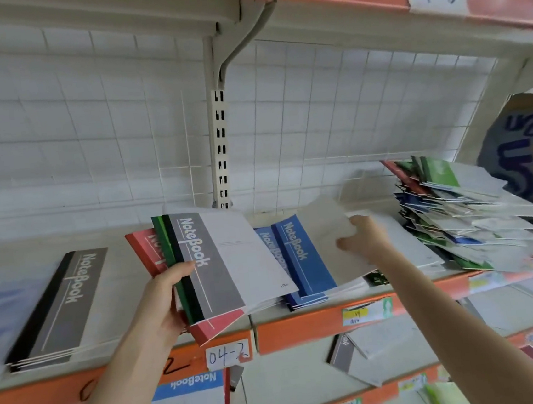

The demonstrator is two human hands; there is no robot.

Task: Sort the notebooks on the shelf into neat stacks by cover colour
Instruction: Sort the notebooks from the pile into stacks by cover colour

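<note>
Several grey notebooks (59, 309) sit stacked at lower left. My left hand (166, 298) grips a mixed fan (219, 266), held clear of the shelf (304, 326), likely for sorting. Centre, my right hand (364, 234) pinches a pale notebook (327, 231) over the blue stack (300, 257).
</note>
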